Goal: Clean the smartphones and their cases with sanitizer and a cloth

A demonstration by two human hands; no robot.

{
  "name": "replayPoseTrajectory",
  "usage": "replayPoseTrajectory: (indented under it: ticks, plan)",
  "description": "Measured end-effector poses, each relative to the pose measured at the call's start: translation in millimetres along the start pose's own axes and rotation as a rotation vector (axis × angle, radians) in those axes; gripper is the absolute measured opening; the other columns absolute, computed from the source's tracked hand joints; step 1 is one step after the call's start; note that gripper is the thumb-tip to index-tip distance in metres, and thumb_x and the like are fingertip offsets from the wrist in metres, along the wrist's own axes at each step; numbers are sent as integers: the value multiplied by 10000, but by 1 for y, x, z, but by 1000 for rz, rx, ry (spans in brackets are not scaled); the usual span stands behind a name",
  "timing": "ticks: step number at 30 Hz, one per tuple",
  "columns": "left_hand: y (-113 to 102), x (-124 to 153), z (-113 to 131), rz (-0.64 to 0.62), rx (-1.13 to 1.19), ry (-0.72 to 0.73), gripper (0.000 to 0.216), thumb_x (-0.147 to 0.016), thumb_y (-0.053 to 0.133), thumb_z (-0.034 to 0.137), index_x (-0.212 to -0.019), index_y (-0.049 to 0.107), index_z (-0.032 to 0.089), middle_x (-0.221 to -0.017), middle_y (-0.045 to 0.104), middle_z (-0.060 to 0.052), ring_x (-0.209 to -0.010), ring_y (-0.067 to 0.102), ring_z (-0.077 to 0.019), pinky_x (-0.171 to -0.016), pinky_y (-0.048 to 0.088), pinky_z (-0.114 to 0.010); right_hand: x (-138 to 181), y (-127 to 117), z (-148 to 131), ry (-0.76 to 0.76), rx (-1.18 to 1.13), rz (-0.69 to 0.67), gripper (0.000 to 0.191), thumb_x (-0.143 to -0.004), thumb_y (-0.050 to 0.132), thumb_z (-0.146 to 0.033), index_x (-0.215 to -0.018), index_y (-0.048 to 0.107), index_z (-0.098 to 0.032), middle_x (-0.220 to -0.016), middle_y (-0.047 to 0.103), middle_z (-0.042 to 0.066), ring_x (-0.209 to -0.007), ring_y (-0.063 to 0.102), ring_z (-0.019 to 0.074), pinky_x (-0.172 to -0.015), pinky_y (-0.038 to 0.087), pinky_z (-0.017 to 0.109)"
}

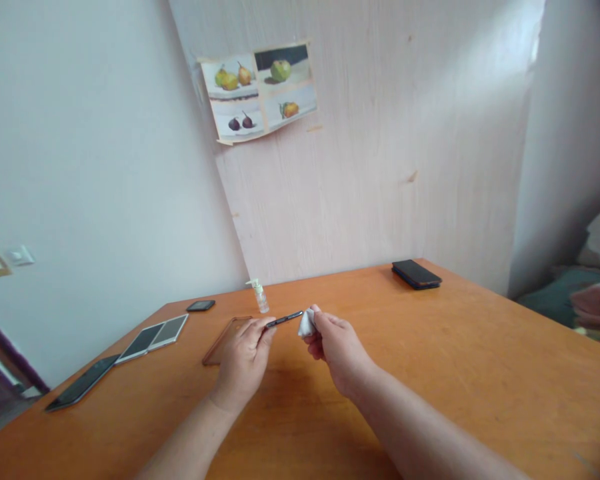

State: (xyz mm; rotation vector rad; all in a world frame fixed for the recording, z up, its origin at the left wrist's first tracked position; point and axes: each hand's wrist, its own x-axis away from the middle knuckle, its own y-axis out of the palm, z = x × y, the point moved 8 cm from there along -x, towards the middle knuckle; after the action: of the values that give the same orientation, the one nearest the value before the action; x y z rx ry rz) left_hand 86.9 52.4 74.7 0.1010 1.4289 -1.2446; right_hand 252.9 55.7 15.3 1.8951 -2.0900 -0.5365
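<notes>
My left hand (pixel 247 353) grips a thin dark smartphone (pixel 286 319) by its left end, holding it edge-on above the table. Between the fingers and thumb of my right hand (pixel 336 343) is a crumpled white cloth (pixel 307 323), close by the phone's right end; whether the two touch I cannot tell. Beneath and behind my left hand lies a flat brown-rimmed phone case (pixel 225 341), partly covered by the hand. A clear pump bottle (pixel 261 299) with a white top stands upright just beyond the phone.
Along the table's left side lie a dark tablet (pixel 85 383), two white-framed devices (pixel 153 338) and a small dark phone (pixel 201 305). A black folding case (pixel 417 274) rests at the back right of the wooden table (pixel 455 373). Walls stand behind and to the left.
</notes>
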Motion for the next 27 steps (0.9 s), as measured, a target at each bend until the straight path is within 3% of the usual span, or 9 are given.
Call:
replayPoseTrajectory:
  ticks: [10, 13, 18, 23, 27]
  plan:
    - [1, 2, 4, 15, -4, 35, 187, -948, 516, 264, -1081, 643, 227, -1046, 672, -48, -1006, 619, -198, -914, 486, -349, -5, -7, 7, 74, -90, 42, 465, -837, 551, -603, -740, 626, -154, -604, 591, 18, -451, 467, 86, -444, 311, 216]
    - [2, 2, 6, 5, -19, 66, 186, -949, 516, 251, -1091, 632, 226, -1034, 669, -55, -982, 624, -197, -890, 499, -348, 0, 1, 10, 148, -112, -30, 495, -850, 532, -611, -764, 648, -137, -636, 618, 41, -477, 507, 93, -464, 352, 218]
    - [2, 3, 9, -17, -83, 166, 246, -941, 507, 181, -1165, 602, 217, -1091, 665, -71, -1023, 620, -196, -912, 510, -357, 8, 12, 8, 183, -29, -144, 485, -782, 622, -617, -741, 642, -134, -651, 614, 32, -491, 522, 93, -472, 373, 217]
    - [1, 4, 9, -1, -117, 205, 305, -935, 485, 139, -1209, 587, 228, -1195, 638, -78, -1127, 595, -206, -991, 498, -394, 4, 7, 14, 164, 62, -113, 405, -851, 540, -522, -725, 619, -146, -626, 613, 26, -449, 491, 86, -437, 343, 213]
    - [-1, 6, 11, 14, -139, 217, 338, -928, 487, 125, -1234, 581, 236, -1236, 622, -81, -1162, 586, -211, -1014, 495, -402, 3, 4, 18, 186, 112, -95, 434, -860, 508, -550, -721, 606, -150, -599, 606, 20, -414, 471, 84, -415, 321, 212]
